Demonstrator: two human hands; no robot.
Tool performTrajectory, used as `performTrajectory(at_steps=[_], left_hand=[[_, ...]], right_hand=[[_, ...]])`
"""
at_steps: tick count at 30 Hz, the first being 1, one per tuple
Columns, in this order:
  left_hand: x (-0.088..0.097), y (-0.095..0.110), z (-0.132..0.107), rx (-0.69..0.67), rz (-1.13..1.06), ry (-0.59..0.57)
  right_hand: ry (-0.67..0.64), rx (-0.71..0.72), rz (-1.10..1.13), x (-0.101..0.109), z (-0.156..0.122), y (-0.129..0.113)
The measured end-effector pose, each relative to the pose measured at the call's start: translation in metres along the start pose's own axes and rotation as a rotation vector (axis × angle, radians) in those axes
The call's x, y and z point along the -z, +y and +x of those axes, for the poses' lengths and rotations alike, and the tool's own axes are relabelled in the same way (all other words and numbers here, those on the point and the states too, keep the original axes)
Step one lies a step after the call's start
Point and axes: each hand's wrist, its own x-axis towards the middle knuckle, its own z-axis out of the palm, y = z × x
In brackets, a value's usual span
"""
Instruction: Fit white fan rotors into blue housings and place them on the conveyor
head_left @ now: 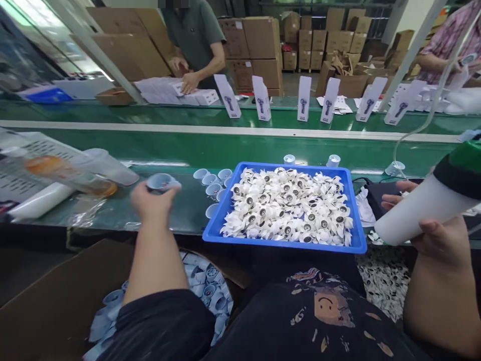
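Observation:
My left hand (152, 200) is closed around a small pale-blue cup-shaped part (161, 181), raised over the green bench left of the blue tray (221, 210). The tray is heaped with white fan-blade parts (289, 210). Several more pale cups (212, 183) stand in a cluster just left of the tray. My right hand (436, 235) grips a white cylindrical tool with a black and green end (424, 205), tilted, at the tray's right side.
A cardboard box (56, 301) by my left knee holds more cups. A clear bottle (67, 173) lies at left. White cartons (261, 98) stand on the far conveyor belt. One person handles boxes at the back, another stands far right.

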Motion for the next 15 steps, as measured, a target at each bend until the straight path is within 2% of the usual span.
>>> performTrajectory(at_steps=[3, 4, 5, 7, 9, 10, 12, 13, 14, 15], left_hand=[[0.000, 0.041, -0.026, -0.027, 0.033, 0.371], [-0.008, 0.058, -0.039, -0.074, 0.000, 0.418], [-0.020, 0.077, -0.054, -0.151, -0.078, 0.396], [-0.051, 0.114, -0.084, -0.288, -0.265, 0.129], [-0.086, 0.149, -0.111, -0.311, -0.302, -0.110], [-0.102, 0.164, -0.121, -0.322, -0.300, -0.268], [-0.127, 0.190, -0.133, -0.377, -0.256, -0.550], [-0.136, 0.201, -0.135, -0.412, -0.245, -0.631], [-0.143, 0.211, -0.136, -0.448, -0.246, -0.662], [-0.147, 0.218, -0.135, -0.477, -0.262, -0.646]], right_hand=[[-0.065, -0.048, 0.069, -0.003, -0.001, -0.004], [-0.071, -0.048, 0.110, -0.007, -0.001, -0.005], [-0.084, -0.053, 0.152, -0.012, 0.000, -0.006], [-0.132, -0.093, 0.231, -0.028, -0.001, -0.008], [-0.196, -0.150, 0.294, -0.049, -0.003, -0.014], [-0.222, -0.166, 0.319, -0.059, -0.005, -0.018], [-0.275, -0.162, 0.337, -0.079, -0.007, -0.028], [-0.297, -0.154, 0.325, -0.087, -0.008, -0.033], [-0.309, -0.142, 0.308, -0.094, -0.008, -0.037], [-0.312, -0.132, 0.292, -0.099, -0.008, -0.040]])
